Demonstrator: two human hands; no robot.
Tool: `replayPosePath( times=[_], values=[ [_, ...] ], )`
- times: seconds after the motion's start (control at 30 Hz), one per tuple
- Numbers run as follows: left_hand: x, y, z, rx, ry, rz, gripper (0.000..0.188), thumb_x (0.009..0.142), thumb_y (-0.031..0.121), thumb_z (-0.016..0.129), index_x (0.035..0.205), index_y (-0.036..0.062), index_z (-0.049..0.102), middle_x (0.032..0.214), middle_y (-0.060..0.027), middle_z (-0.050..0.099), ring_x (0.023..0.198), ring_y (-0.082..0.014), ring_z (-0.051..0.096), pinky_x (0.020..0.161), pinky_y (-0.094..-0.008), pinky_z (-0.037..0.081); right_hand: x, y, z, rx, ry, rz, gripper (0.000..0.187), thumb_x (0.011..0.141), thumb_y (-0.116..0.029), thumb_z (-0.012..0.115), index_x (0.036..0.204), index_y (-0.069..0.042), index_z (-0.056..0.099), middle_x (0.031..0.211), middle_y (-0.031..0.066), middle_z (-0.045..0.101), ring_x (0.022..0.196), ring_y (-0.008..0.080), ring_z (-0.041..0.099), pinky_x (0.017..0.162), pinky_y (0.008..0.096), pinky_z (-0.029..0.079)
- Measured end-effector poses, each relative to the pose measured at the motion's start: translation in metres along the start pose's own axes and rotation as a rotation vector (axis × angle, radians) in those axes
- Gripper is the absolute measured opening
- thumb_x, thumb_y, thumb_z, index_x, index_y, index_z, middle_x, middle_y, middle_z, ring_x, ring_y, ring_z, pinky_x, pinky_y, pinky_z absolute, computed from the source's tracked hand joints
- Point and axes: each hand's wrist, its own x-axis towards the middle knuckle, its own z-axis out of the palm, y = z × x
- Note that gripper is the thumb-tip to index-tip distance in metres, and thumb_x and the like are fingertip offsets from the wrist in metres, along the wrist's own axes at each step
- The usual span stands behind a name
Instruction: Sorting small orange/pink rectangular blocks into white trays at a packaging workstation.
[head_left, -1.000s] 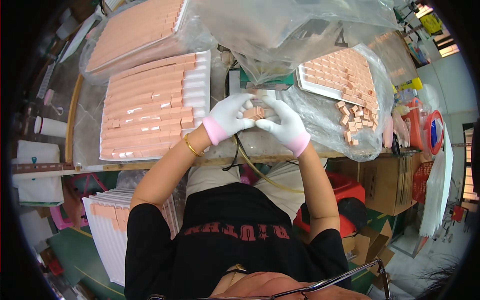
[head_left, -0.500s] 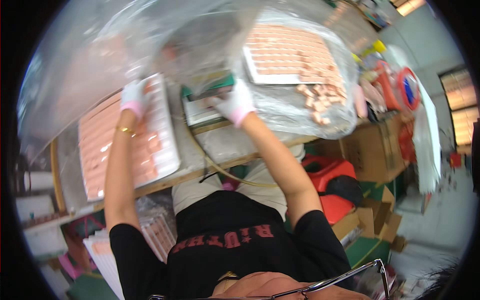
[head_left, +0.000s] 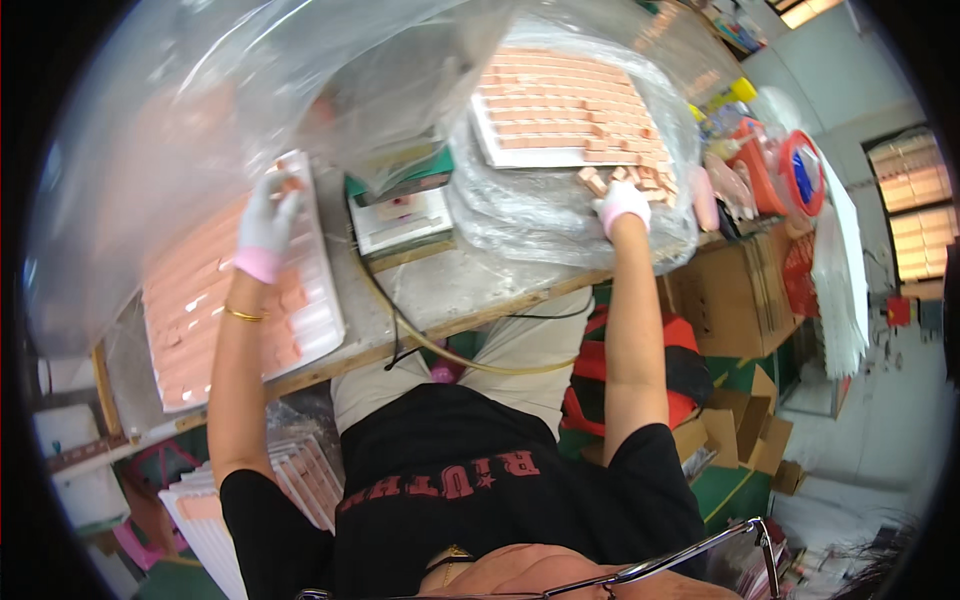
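My left hand point(head_left: 268, 222), in a white glove with a pink cuff, is over the upper part of a white tray point(head_left: 322, 285) bearing rows of peach pieces point(head_left: 215, 310). Its thumb and fingers look apart, beside a small peach piece point(head_left: 290, 184). My right hand point(head_left: 622, 208), gloved alike, reaches to loose peach blocks point(head_left: 592, 180) at the near right corner of another white tray point(head_left: 530, 158). Its fingers are curled down among the blocks, and what they grip is hidden. Between the hands, a white plate point(head_left: 405, 222) with a small reddish mark lies under a green-edged device point(head_left: 408, 175).
Clear plastic sheeting point(head_left: 240, 90) hangs over the far side. Crumpled plastic point(head_left: 510, 220) lies beneath the right tray. A hose point(head_left: 480, 368) droops over the table's wooden edge point(head_left: 520, 302). Red baskets point(head_left: 770, 165) stand at the right, a cardboard box point(head_left: 730, 300) below. Stacked trays point(head_left: 215, 510) sit lower left.
My right hand has moved right, from the white plate to the loose blocks. A reddish mark now shows on the plate. My left hand stays over the left tray, its fingers shifted slightly.
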Motion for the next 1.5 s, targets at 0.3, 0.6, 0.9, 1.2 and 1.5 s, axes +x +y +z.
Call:
replayPosePath(
  times=[0.3,0.6,0.9,1.2,1.5],
  values=[
    [-0.058,0.046,0.07,-0.238,-0.411,-0.121,0.041,0.081,0.008,0.063,0.121,0.0028,0.054,0.094,-0.0031,0.062,0.08,-0.0101,0.058,0.075,-0.0245,0.049,-0.112,-0.098,-0.038,1.494,-0.25,-0.669,0.025,0.081,-0.015,0.067,0.102,-0.002,0.063,0.095,0.0088,0.066,0.084,0.0144,0.061,0.075,0.0289,0.049],
    [-0.066,0.055,0.094,-0.084,-0.406,-0.077,0.05,0.077,0.016,0.067,0.124,0.0039,0.054,0.103,-0.0082,0.064,0.08,-0.0118,0.06,0.076,-0.0267,0.05,-0.159,-0.15,-0.032,1.061,0.105,-1.002,0.037,0.074,-0.017,0.075,0.108,-0.006,0.061,0.092,0.0077,0.061,0.075,0.0177,0.059,0.068,0.0277,0.048],
    [0.001,0.05,0.042,0.761,-0.148,0.017,0.023,0.076,0.013,0.06,0.096,0.004,0.065,0.085,-0.0148,0.066,0.075,-0.0277,0.062,0.07,-0.0339,0.05,-0.111,-0.156,-0.009,1.014,0.406,-0.844,0.026,0.065,-0.017,0.076,0.083,-0.001,0.066,0.099,0.0156,0.059,0.094,0.0319,0.056,0.084,0.038,0.046],
    [0.09,-0.058,-0.048,1.228,-0.256,0.098,0.032,0.088,0.02,0.052,0.119,0.0123,0.058,0.12,-0.0191,0.056,0.108,-0.0331,0.055,0.096,-0.0394,0.042,-0.099,-0.205,-0.011,1.038,0.297,-0.84,0.035,0.061,-0.03,0.08,0.088,-0.01,0.069,0.097,0.0126,0.062,0.093,0.0333,0.057,0.083,0.0403,0.047],
    [0.046,-0.015,-0.016,0.686,0.234,0.511,0.023,0.079,0.013,0.068,0.098,0.0042,0.061,0.09,-0.0134,0.059,0.084,-0.0302,0.057,0.075,-0.0378,0.048,-0.007,-0.027,-0.005,0.155,0.291,-0.001,0.045,0.076,-0.041,0.066,0.108,-0.009,0.064,0.104,0.0157,0.064,0.099,0.0336,0.06,0.088,0.0416,0.047]
  ],
)
